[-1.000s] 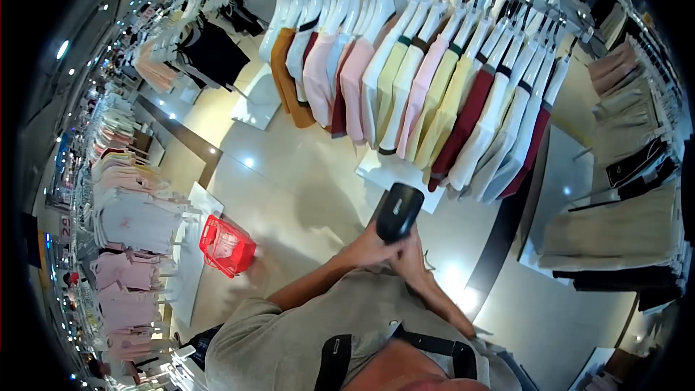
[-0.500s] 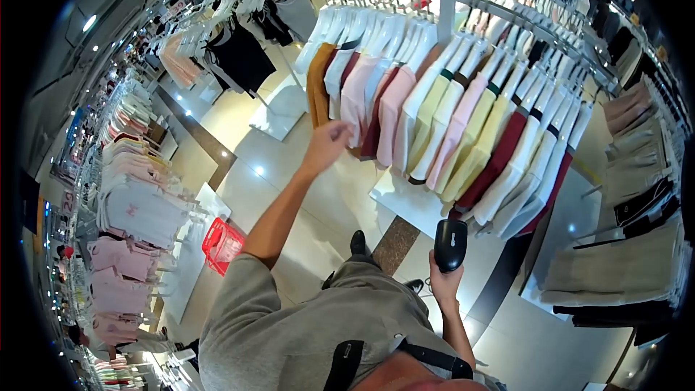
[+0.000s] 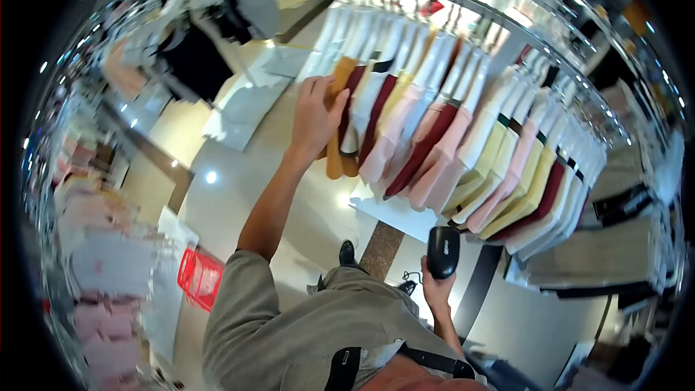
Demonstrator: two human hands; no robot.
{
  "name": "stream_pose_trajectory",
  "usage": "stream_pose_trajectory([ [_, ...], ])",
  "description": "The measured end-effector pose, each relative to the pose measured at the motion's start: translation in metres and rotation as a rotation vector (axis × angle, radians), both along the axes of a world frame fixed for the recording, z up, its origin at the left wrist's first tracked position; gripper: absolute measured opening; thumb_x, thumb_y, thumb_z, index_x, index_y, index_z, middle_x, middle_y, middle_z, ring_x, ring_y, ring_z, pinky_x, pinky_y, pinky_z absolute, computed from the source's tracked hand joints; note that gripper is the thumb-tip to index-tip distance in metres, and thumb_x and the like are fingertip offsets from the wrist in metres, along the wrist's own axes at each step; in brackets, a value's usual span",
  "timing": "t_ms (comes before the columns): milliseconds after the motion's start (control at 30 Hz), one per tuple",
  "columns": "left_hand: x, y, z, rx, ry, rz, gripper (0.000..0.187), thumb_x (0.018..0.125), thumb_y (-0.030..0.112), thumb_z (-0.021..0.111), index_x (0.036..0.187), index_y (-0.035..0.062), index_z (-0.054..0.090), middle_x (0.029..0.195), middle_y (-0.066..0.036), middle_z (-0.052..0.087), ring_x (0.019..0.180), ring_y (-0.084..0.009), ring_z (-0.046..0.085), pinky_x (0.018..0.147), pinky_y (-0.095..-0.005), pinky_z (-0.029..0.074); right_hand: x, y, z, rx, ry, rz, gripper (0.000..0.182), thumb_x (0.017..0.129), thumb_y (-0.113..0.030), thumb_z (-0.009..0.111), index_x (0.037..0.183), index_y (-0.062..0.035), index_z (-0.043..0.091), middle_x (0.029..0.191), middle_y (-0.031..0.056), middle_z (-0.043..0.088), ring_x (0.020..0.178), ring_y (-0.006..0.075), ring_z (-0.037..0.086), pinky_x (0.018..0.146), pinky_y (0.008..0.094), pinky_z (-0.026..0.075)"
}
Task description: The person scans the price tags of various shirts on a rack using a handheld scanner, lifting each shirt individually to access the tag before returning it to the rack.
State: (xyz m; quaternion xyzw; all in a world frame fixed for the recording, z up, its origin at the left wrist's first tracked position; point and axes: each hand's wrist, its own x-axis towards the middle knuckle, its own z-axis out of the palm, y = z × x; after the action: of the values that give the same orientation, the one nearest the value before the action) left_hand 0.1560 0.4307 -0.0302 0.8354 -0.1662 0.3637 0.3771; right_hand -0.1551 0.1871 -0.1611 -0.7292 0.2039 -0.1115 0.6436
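My left hand [image 3: 318,112] is raised at the left end of a rack of clothes, right at a mustard-brown garment [image 3: 343,80]. Its thumb stands apart from the fingers, which overlap the garment's edge. Maroon, white, pink and pale yellow garments [image 3: 499,181] hang beside it in a row on white hangers. In my right hand [image 3: 436,291] is a black handheld barcode scanner [image 3: 443,252], gripped by its handle with the rounded head up. It is held in front of the lower edge of the rack.
A curved metal rail [image 3: 463,0] carries the hangers above a white base [image 3: 398,213]. At my left, a red basket [image 3: 199,279] sits beside a rack of pink and white clothes [image 3: 108,282]. Dark tops [image 3: 192,61] hang at upper left. Folded-looking beige garments [image 3: 594,261] hang at right.
My left hand has moved up to the mustard-brown garment, and its fingers have spread. Garments on the rack have shifted and swung apart. The view has turned a little; the scanner stays in my right hand.
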Motion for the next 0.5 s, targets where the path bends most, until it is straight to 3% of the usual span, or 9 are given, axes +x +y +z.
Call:
stream_pose_trajectory([
  [67, 0.001, -0.016, 0.008, 0.036, -0.114, -0.106, 0.021, 0.091, 0.012, 0.069, 0.11, 0.0018, 0.067, 0.1, -0.012, 0.063, 0.087, -0.0209, 0.064, 0.079, -0.0307, 0.052, 0.012, 0.019, 0.007, -0.044, -0.111, -0.043, 0.011, 0.087, -0.008, 0.074, 0.087, -0.001, 0.066, 0.073, -0.0029, 0.06, 0.066, 0.0067, 0.053, 0.059, 0.0251, 0.043],
  [100, -0.003, -0.026, 0.01, -0.084, 0.027, -0.257, 0.018, 0.091, 0.008, 0.068, 0.108, 0.0016, 0.068, 0.096, -0.012, 0.064, 0.082, -0.0215, 0.065, 0.075, -0.0302, 0.052, 0.012, 0.026, 0.009, -0.031, -0.085, -0.058, 0.012, 0.085, -0.007, 0.076, 0.091, -0.0004, 0.068, 0.076, -0.0012, 0.063, 0.068, 0.0076, 0.057, 0.06, 0.0264, 0.046],
  [200, -0.016, -0.062, 0.029, -0.134, 0.17, -0.541, 0.015, 0.092, 0.007, 0.067, 0.103, -0.0027, 0.068, 0.085, -0.01, 0.067, 0.07, -0.0169, 0.063, 0.067, -0.0291, 0.052, 0.001, 0.031, -0.003, -0.155, -0.057, -0.048, 0.016, 0.082, -0.004, 0.077, 0.095, 0.0005, 0.069, 0.08, 0.0042, 0.07, 0.073, 0.0102, 0.063, 0.064, 0.0284, 0.049],
  [300, -0.015, -0.116, 0.036, -0.196, 0.299, -0.753, 0.021, 0.091, 0.011, 0.068, 0.107, -0.0033, 0.068, 0.087, -0.013, 0.067, 0.073, -0.0204, 0.065, 0.068, -0.03, 0.052, -0.008, 0.033, 0.001, -0.242, -0.046, -0.012, 0.021, 0.077, 0.0, 0.073, 0.097, 0.0, 0.066, 0.082, 0.0061, 0.068, 0.075, 0.011, 0.061, 0.066, 0.0295, 0.05],
  [367, -0.009, -0.15, 0.035, -0.098, 0.266, -0.76, 0.032, 0.091, 0.015, 0.069, 0.117, -0.0018, 0.064, 0.095, -0.015, 0.067, 0.078, -0.0254, 0.067, 0.072, -0.0347, 0.054, -0.014, 0.032, 0.004, -0.235, 0.002, 0.003, 0.031, 0.071, 0.003, 0.069, 0.101, 0.0012, 0.063, 0.086, 0.0129, 0.067, 0.077, 0.0215, 0.063, 0.072, 0.0325, 0.051],
  [400, -0.017, -0.155, 0.048, 0.087, 0.255, -0.639, 0.042, 0.09, 0.018, 0.07, 0.126, -0.0008, 0.059, 0.108, -0.016, 0.064, 0.088, -0.0291, 0.067, 0.078, -0.0385, 0.054, -0.016, 0.03, 0.006, -0.233, 0.026, 0.018, 0.036, 0.068, 0.004, 0.067, 0.103, 0.0018, 0.061, 0.088, 0.0163, 0.066, 0.078, 0.0267, 0.064, 0.075, 0.034, 0.052],
  [500, -0.014, -0.177, 0.039, 0.205, 0.032, -0.57, 0.044, 0.089, 0.016, 0.07, 0.128, 0.0014, 0.058, 0.121, -0.013, 0.059, 0.101, -0.0318, 0.063, 0.085, -0.0387, 0.053, -0.019, 0.027, 0.021, -0.277, 0.013, -0.01, 0.036, 0.069, 0.004, 0.066, 0.104, 0.0016, 0.061, 0.09, 0.0171, 0.066, 0.079, 0.0294, 0.064, 0.076, 0.0347, 0.052],
])
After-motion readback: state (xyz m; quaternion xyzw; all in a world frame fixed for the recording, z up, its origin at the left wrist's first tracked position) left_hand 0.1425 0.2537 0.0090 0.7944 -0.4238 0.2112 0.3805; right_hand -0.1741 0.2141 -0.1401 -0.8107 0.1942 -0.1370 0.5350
